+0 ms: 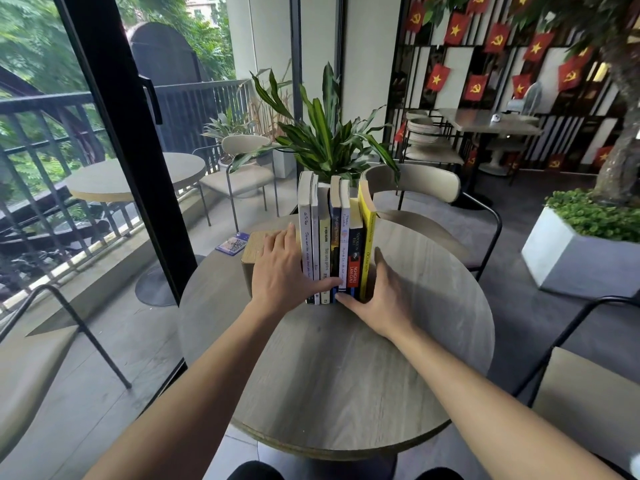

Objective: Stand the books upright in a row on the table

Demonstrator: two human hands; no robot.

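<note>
Seven books [337, 244] stand upright in a tight row, spines toward the camera, near the middle of a round grey wood-grain table [346, 368]. From left to right: two white-spined books, an olive one, a dark blue one, a pale lavender one, a black one with a red label, and a yellow book [366, 251] at the right end, the tallest part of which leans slightly outward at the top.

The left hand [282, 271] lies flat against the left face of the row, fingers extended and close together, pointing away from the camera. Its thumb reaches across the lower spines, tip at the blue book.

The right hand [384, 299] is pressed to the right face of the yellow book, fingers straight and together. Its thumb lies along the foot of the spines, nearly meeting the left thumb. The row is thus clamped between both palms.

A light wooden box [254, 245] stands just beside the left hand, behind it. A blue card [232, 243] lies at the far left table edge.
</note>
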